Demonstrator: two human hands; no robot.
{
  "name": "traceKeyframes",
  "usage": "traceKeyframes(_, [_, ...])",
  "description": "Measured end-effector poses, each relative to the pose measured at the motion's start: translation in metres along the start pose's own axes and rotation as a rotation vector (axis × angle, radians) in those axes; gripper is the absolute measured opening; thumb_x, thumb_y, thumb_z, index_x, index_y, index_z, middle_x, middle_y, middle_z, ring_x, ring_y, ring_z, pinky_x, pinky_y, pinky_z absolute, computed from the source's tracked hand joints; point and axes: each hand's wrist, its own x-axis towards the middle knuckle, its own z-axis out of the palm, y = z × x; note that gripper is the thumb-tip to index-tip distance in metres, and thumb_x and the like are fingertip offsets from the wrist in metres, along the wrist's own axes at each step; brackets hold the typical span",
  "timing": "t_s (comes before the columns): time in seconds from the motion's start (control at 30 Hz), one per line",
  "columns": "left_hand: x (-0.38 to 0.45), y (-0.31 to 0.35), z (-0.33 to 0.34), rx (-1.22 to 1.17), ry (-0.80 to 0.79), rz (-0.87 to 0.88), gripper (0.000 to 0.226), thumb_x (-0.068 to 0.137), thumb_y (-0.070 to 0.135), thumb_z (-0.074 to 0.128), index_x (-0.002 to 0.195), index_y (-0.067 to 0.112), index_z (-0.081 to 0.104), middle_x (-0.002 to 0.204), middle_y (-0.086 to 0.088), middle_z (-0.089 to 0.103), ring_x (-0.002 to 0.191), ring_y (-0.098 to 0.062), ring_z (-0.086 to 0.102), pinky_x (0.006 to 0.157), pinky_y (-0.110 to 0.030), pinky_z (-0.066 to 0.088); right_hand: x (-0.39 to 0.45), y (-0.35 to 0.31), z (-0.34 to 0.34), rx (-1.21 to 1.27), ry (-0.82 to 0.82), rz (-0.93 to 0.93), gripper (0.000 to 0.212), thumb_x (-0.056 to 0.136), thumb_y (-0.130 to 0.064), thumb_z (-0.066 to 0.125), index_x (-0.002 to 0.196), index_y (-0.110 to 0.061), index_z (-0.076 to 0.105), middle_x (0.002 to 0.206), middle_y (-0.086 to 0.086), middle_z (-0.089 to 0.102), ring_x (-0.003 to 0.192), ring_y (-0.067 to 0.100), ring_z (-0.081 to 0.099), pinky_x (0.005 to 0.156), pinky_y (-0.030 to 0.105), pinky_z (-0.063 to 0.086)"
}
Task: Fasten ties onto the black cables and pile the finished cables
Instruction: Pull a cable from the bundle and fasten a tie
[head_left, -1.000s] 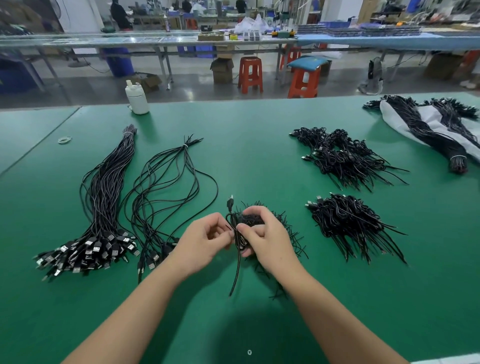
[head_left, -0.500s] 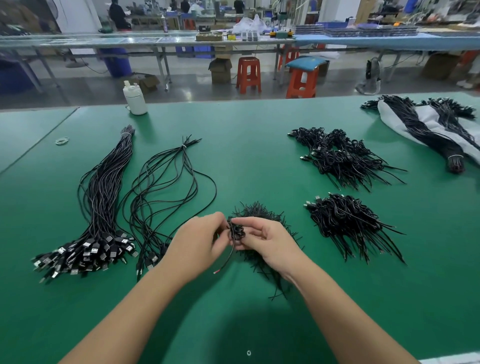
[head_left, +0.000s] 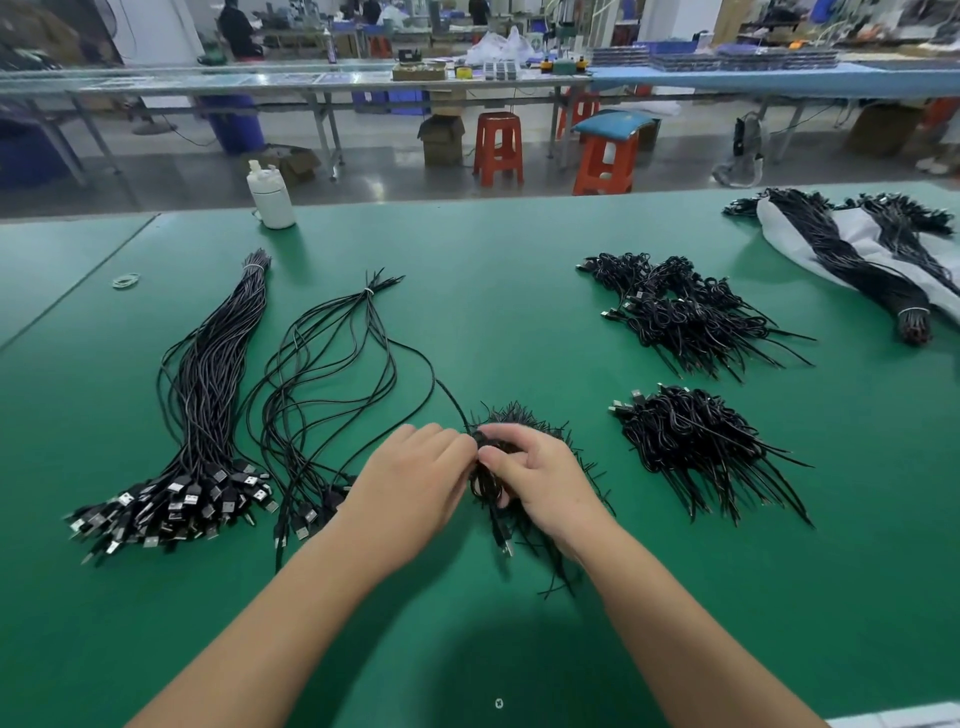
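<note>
My left hand (head_left: 415, 483) and my right hand (head_left: 540, 483) meet over a heap of black ties (head_left: 524, 421) near the table's middle. Together they pinch a coiled black cable (head_left: 485, 483); its plug end hangs below my right hand. A thick bundle of straight black cables (head_left: 202, 405) with USB plugs lies at the left. Beside it is a thinner loose bundle (head_left: 332, 374), one strand running toward my hands. Two piles of tied cables lie to the right, one near (head_left: 696, 447) and one farther back (head_left: 685, 312).
The green table (head_left: 519, 280) holds a white bottle (head_left: 271, 196) at the back left and a rubber band (head_left: 126, 280) near it. Bundled cables on white cloth (head_left: 862, 249) lie at the far right. Stools and benches stand beyond the far edge.
The cable's dangling tail has been gathered into a coil between my hands. My right hand has closed over the coil, and both hands have shifted slightly toward the heap of ties.
</note>
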Motion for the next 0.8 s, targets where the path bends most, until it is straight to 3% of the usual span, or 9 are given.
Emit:
traceKeyframes(0.1, [-0.0032,-0.0008,0.0037,-0.024,-0.004,-0.008,0.012,0.092,0.017,0.051,0.084,0.014,0.059,0.075,0.001,0.056,0.068,-0.024,0.052,0.063,-0.034,0.041,-0.0017,-0.0012,0.0027,0.057,0.006,-0.035,0.006,0.097,-0.013,0.061,0.102,-0.015,0.063,0.055,-0.004,0.06,0.051,0.011,0.053,0.057,0.02,0.046])
traceKeyframes(0.23, [-0.005,-0.0024,0.002,-0.303,-0.036,-0.272,0.007,0.092,0.016,0.063,0.087,0.019,0.058,0.079,0.008,0.059,0.072,-0.016,0.054,0.07,-0.031,0.043,-0.0057,-0.0024,0.0022,0.087,-0.069,-0.035,0.025,0.101,-0.008,0.052,0.108,-0.024,0.069,0.077,-0.002,0.073,0.058,0.004,0.057,0.051,0.018,0.045])
traceKeyframes(0.3, [-0.0052,-0.005,0.0008,-0.457,-0.055,-0.383,0.013,0.092,0.017,0.064,0.085,0.025,0.057,0.076,0.013,0.06,0.072,-0.008,0.055,0.069,-0.026,0.045,-0.0068,-0.0037,0.0026,0.069,-0.115,-0.063,0.033,0.098,-0.003,0.056,0.112,-0.03,0.069,0.086,-0.002,0.075,0.069,0.003,0.064,0.062,0.017,0.05])
traceKeyframes(0.4, [-0.0049,-0.0057,-0.0013,-0.582,-0.074,-0.434,0.017,0.093,0.019,0.065,0.082,0.029,0.057,0.075,0.016,0.064,0.073,-0.009,0.058,0.069,-0.018,0.044,-0.0064,-0.004,0.0027,0.067,-0.118,-0.097,0.044,0.094,0.009,0.055,0.108,-0.031,0.069,0.088,-0.005,0.075,0.08,0.005,0.067,0.078,0.023,0.053])
traceKeyframes(0.5, [-0.0057,-0.0068,-0.0017,-0.555,-0.078,-0.418,0.019,0.092,0.018,0.065,0.082,0.03,0.055,0.072,0.014,0.061,0.073,-0.006,0.056,0.066,-0.016,0.042,-0.0066,-0.0037,0.0028,-0.103,-0.057,-0.135,0.033,0.095,-0.008,0.064,0.097,-0.04,0.07,0.088,-0.001,0.07,0.079,0.011,0.06,0.075,0.034,0.05])
traceKeyframes(0.6, [-0.0067,-0.0072,-0.0024,-0.47,-0.069,-0.337,0.012,0.092,0.017,0.065,0.086,0.024,0.057,0.076,0.012,0.059,0.071,-0.005,0.053,0.068,-0.023,0.045,-0.0057,-0.0049,0.0005,-0.269,-0.001,-0.161,0.022,0.093,-0.02,0.068,0.084,-0.04,0.069,0.095,-0.006,0.056,0.086,0.009,0.055,0.077,0.016,0.041])
traceKeyframes(0.67, [-0.0067,-0.0059,-0.0031,-0.38,-0.068,-0.258,0.008,0.093,0.018,0.063,0.088,0.017,0.057,0.08,0.008,0.059,0.073,-0.011,0.053,0.068,-0.029,0.046,-0.006,-0.0081,-0.0004,-0.244,-0.037,-0.144,0.02,0.096,-0.02,0.064,0.089,-0.038,0.072,0.09,-0.017,0.058,0.082,0.002,0.056,0.076,0.011,0.039])
traceKeyframes(0.73, [-0.0063,-0.0053,-0.0033,-0.37,-0.057,-0.232,0.008,0.094,0.019,0.062,0.089,0.018,0.056,0.082,0.009,0.057,0.075,-0.009,0.051,0.069,-0.027,0.045,-0.0072,-0.0073,-0.0009,-0.178,-0.073,-0.122,0.033,0.099,-0.02,0.059,0.077,-0.043,0.068,0.067,-0.016,0.056,0.062,0.006,0.05,0.062,0.015,0.04])
traceKeyframes(0.8, [-0.0053,-0.0042,-0.0023,-0.405,-0.039,-0.234,0.008,0.095,0.018,0.062,0.09,0.02,0.055,0.082,0.012,0.056,0.076,-0.007,0.05,0.07,-0.025,0.043,-0.0063,-0.0052,-0.0005,-0.109,-0.04,-0.075,0.025,0.1,-0.02,0.058,0.085,-0.036,0.071,0.057,-0.014,0.051,0.054,0.007,0.045,0.057,0.016,0.04])
